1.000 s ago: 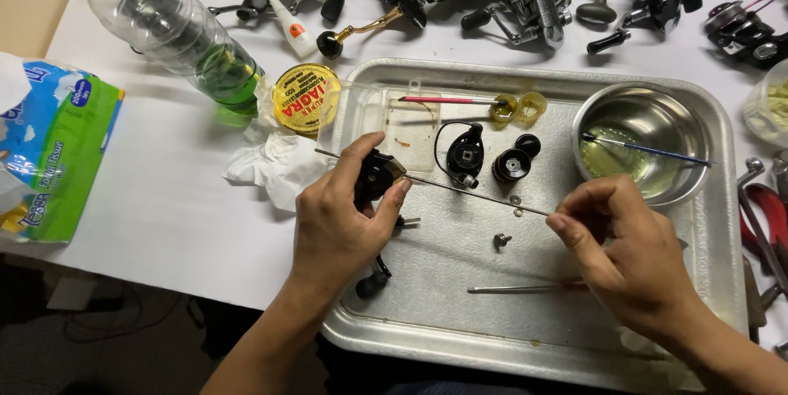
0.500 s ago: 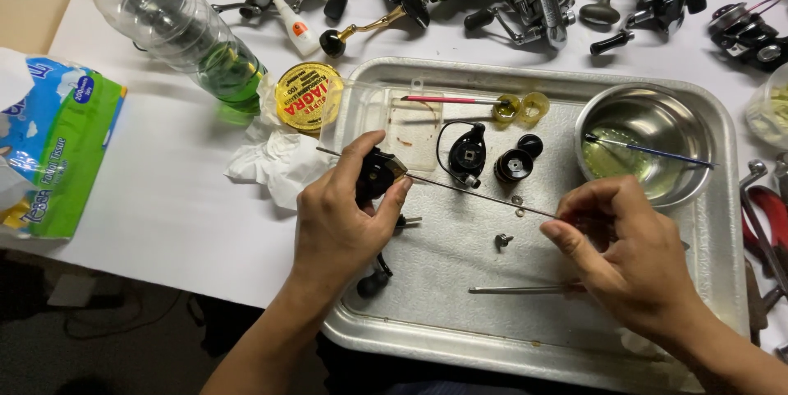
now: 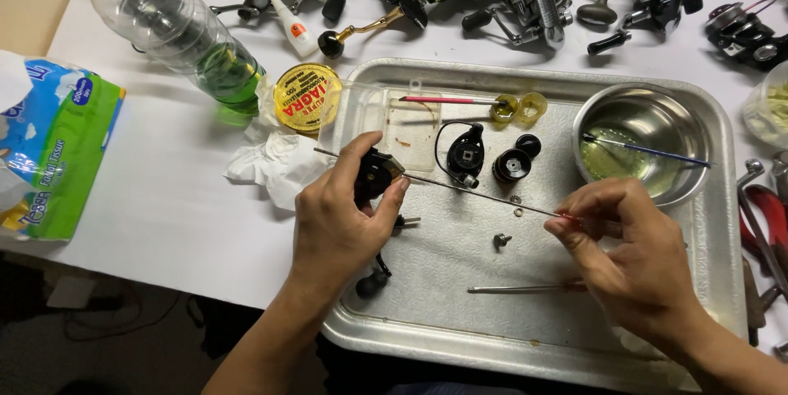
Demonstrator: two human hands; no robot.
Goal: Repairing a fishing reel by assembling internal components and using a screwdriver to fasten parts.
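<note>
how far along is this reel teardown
Partly done: a black side plate, round cap, screw and washers already lie loose on the tray. In hand: left hand grips the reel body; right hand pokes a long thin screwdriver into it. Left: the body's remaining parts.

White table (image 3: 164, 198); metal tray (image 3: 460, 337), plastic bottle (image 3: 172, 34), tissue pack (image 3: 57, 157)

A green-and-blue tissue pack (image 3: 51, 153) lies far left; a round yellow-labelled spool (image 3: 306, 98) touches the tray's (image 3: 427, 346) corner.
</note>
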